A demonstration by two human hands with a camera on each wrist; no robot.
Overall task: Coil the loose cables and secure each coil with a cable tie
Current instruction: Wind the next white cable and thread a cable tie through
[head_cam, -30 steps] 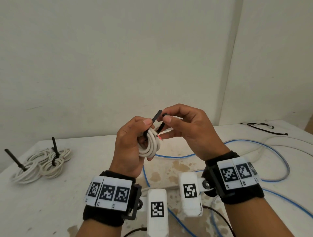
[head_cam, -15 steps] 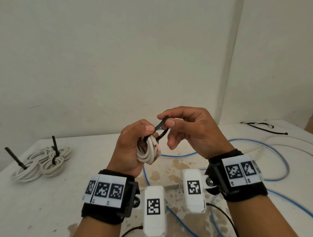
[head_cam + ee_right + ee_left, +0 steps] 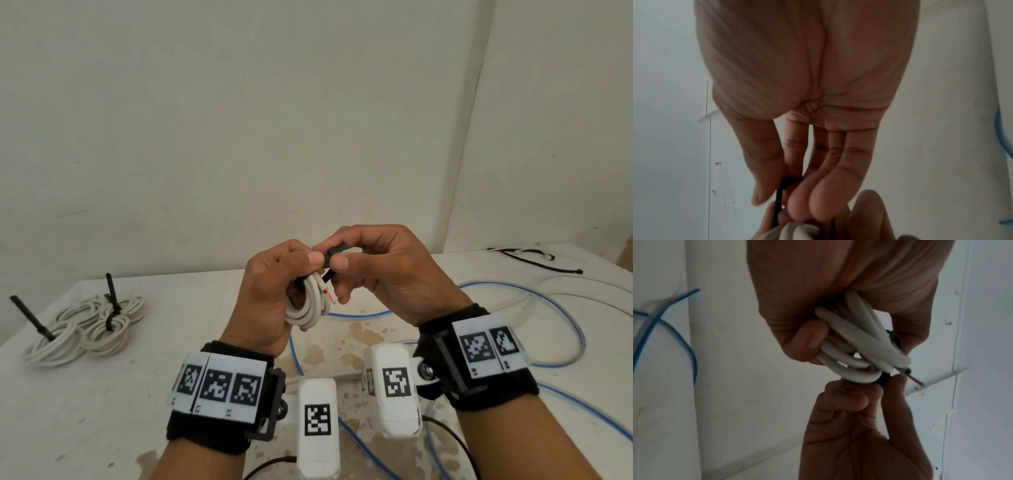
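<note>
A stained white table [image 3: 102, 411] stands against pale walls. Left of the white coil [image 3: 308, 305], two tied coils [image 3: 85, 329] lie finished. The left hand [image 3: 270, 301] grips the white coil; the right hand [image 3: 383, 274] pinches the black cable tie [image 3: 334, 255]. If that pinch slips before locking, the loops could spring apart.

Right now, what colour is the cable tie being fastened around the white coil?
Black. The cable tie, pinched by the right hand above the white coil, shows best in the head view.

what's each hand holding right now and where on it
Left hand grips the small white cable coil around its bundled loops. Right hand pinches the black plastic cable tie near its upper end.
</note>
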